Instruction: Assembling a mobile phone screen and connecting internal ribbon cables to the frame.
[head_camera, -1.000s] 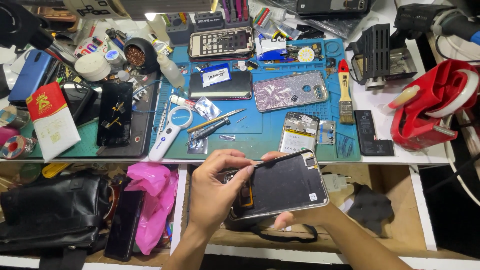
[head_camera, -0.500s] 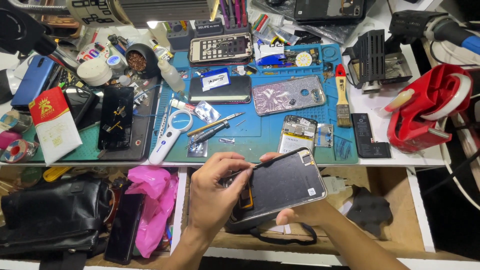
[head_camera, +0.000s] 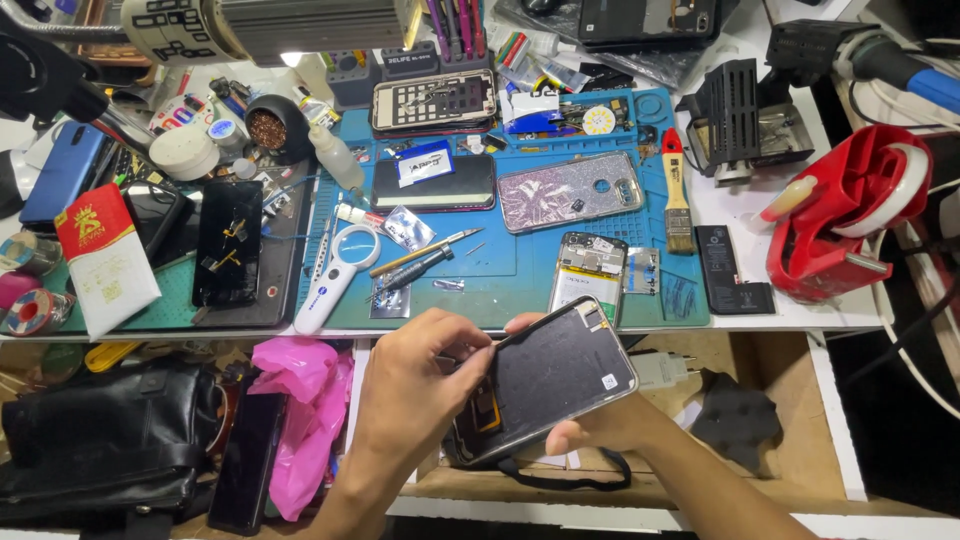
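Phone (head_camera: 560, 385) at lower centre of frame, tilted, dark back panel up, held below front edge of worktop (head_camera: 800, 318). Left hand (head_camera: 425, 385) closed on phone's left edge, fingertips (head_camera: 487, 343) pinched at upper left corner. Right hand (head_camera: 590, 425) under phone, thumb at lower edge, fingertip showing over top edge; gripping it. Blue mat (head_camera: 520, 270) just above, carrying opened phone (head_camera: 590, 275), glitter case (head_camera: 570, 190), magnifier (head_camera: 340, 275), brush (head_camera: 677, 200). Red tape dispenser (head_camera: 850, 225) at right. Pink bag (head_camera: 305, 410) and black bag (head_camera: 100, 440) at lower left.
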